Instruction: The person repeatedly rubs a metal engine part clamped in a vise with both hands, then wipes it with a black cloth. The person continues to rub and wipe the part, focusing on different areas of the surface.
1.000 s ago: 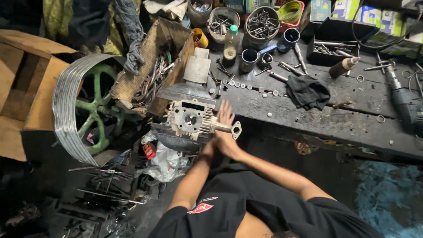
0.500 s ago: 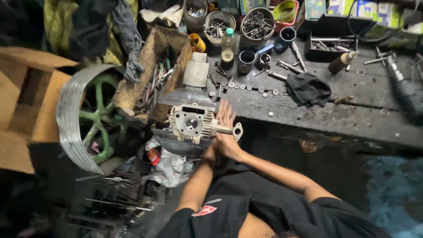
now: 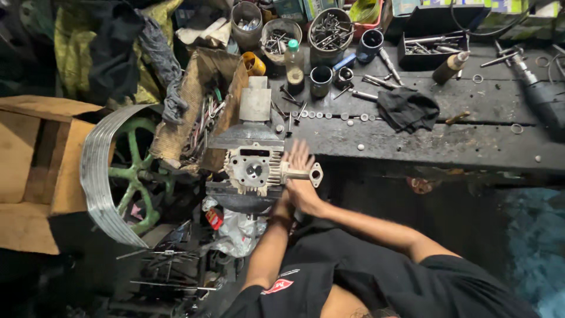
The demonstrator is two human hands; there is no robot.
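Both your hands are on the grey finned metal engine head (image 3: 254, 171) at the bench edge.

Your right hand (image 3: 301, 187) wraps around its side pipe with the flange (image 3: 305, 174), fingers spread upward; your left hand (image 3: 282, 207) is tucked below it, grip hidden, so you cannot tell. The head sits clamped at the dark, greasy workbench (image 3: 435, 144), with a black rag (image 3: 407, 109) and tins of bolts (image 3: 330, 27) beyond, and a green spoked wheel (image 3: 126, 176) to the left.
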